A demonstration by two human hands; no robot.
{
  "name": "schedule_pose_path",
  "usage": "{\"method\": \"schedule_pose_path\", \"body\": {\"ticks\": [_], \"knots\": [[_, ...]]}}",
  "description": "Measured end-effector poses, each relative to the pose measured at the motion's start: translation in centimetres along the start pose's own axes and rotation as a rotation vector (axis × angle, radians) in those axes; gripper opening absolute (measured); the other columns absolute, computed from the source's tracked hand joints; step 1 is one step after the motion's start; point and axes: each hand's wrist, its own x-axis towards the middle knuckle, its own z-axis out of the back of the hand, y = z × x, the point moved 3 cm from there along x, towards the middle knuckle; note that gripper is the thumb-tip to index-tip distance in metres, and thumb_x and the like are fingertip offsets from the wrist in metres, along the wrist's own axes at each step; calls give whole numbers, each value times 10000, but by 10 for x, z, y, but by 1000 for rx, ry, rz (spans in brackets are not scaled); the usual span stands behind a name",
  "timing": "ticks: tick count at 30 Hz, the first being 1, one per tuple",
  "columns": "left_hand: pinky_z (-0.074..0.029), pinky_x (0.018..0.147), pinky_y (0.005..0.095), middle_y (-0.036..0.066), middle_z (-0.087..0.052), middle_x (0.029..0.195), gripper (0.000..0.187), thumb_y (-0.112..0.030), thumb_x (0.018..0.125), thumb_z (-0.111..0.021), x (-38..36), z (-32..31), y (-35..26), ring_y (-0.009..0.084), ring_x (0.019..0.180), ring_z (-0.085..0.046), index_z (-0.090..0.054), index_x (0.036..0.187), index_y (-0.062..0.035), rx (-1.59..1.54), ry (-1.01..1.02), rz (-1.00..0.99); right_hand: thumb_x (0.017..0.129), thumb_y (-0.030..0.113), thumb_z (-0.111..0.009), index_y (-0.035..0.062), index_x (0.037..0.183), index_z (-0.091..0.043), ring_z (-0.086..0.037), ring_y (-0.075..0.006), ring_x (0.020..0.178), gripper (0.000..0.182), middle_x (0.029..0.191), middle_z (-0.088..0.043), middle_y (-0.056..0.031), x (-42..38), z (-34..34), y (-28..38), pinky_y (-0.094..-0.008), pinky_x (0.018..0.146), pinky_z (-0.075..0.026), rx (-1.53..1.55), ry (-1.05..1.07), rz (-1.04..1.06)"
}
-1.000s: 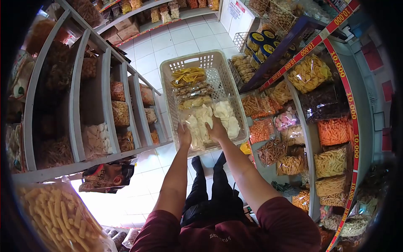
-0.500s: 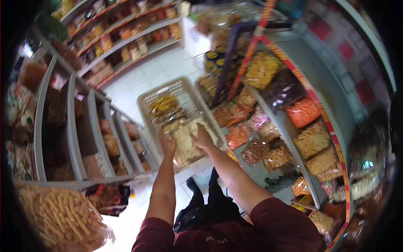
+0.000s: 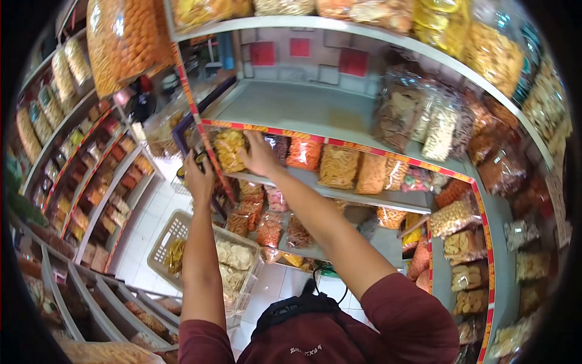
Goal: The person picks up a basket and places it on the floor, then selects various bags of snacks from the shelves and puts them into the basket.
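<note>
A clear bag of yellow snacks (image 3: 230, 150) stands at the left end of the middle shelf, behind the striped post. My right hand (image 3: 262, 158) is at the bag's right side, fingers spread, seemingly touching it. My left hand (image 3: 199, 181) is raised just left of the post, fingers apart, beside dark items with yellow tops that are partly hidden. Below my arms, a beige plastic crate (image 3: 159, 252) holds yellow packs (image 3: 176, 256) and pale snack bags (image 3: 235, 256).
Orange snack bags (image 3: 303, 153) and tan ones (image 3: 338, 167) line the same shelf. A grey upper shelf (image 3: 297, 106) carries brown and white packs at its right. Large hanging bags (image 3: 142, 42) are at upper left. White floor tiles (image 3: 144, 209) show beside the crate.
My view has turned toward the right-hand shelves. Both hands have left the pale bags in the crate and risen to the shelf, around the yellow snack bag and post.
</note>
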Motion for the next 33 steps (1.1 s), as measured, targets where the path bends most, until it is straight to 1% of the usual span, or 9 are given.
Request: {"method": "schedule_pose_path", "body": {"ticks": [4, 9, 14, 17, 20, 24, 25, 32, 33], "knots": [[-402, 1074, 481, 239, -522, 1366, 545, -293, 960, -612, 60, -43, -98, 416, 1274, -503, -485, 1405, -6, -50, 26, -255, 896, 300, -670, 60, 1394, -476, -513, -408, 1245, 585, 1360, -503, -204, 31, 134, -25, -478, 1053, -423, -251, -309, 23], [-406, 1065, 490, 242, -525, 1347, 555, -309, 959, -603, 87, -82, -238, 417, 1266, -505, -475, 1407, -8, -280, 56, -337, 880, 324, -649, 39, 1358, -506, -497, -362, 1269, 574, 1351, -515, -184, 22, 293, -52, -480, 1086, -375, -473, -618, -34], [-409, 1061, 489, 245, -506, 1381, 585, -317, 956, -604, 62, -141, -342, 435, 1256, -507, -448, 1445, -38, -462, 190, -398, 844, 311, -684, 16, 1372, -479, -450, -366, 1313, 638, 1388, -499, -183, -25, 395, -85, -473, 1111, -337, -607, -831, -125], [-401, 1090, 477, 253, -497, 1394, 591, -302, 965, -600, 40, -163, -390, 437, 1289, -494, -429, 1460, -30, -524, 268, -398, 850, 307, -691, -21, 1437, -392, -380, -381, 1377, 736, 1462, -425, -207, -49, 425, -107, -474, 1142, -294, -646, -779, -159], [-378, 1115, 467, 262, -473, 1421, 631, -370, 979, -586, 22, -192, -425, 426, 1331, -464, -415, 1473, -17, -583, 334, -417, 851, 306, -707, -36, 1446, -362, -350, -387, 1399, 769, 1473, -392, -234, -64, 438, -118, -490, 1151, -280, -675, -931, -98], [-354, 1137, 463, 260, -462, 1444, 707, -470, 992, -546, -3, -217, -455, 426, 1356, -439, -379, 1501, -8, -646, 453, -382, 891, 304, -703, -64, 1438, -346, -396, -424, 1357, 749, 1441, -402, -256, -79, 449, -142, -474, 1118, -352, -404, -845, -142], [-353, 1139, 464, 259, -464, 1445, 726, -488, 992, -535, -7, -225, -460, 428, 1355, -438, -365, 1511, -9, -658, 475, -375, 919, 298, -679, -52, 1434, -353, -440, -431, 1318, 703, 1416, -422, -256, -83, 450, -142, -467, 1089, -393, -466, -844, -112], [-314, 1169, 431, 278, -411, 1518, 834, -579, 980, -515, -34, -270, -471, 409, 1418, -394, -321, 1536, 12, -816, 699, -214, 949, 362, -649, -33, 1428, -364, -429, -428, 1342, 683, 1418, -429, -259, -103, 441, -163, -458, 1116, -367, -394, -739, -174], [-311, 1169, 423, 280, -414, 1518, 849, -587, 975, -523, -35, -275, -473, 406, 1419, -396, -320, 1536, 18, -858, 732, -203, 979, 541, -557, -18, 1495, -298, -414, -454, 1362, 805, 1467, -390, -278, -106, 437, -168, -504, 1089, -408, -440, -713, -252]]}}
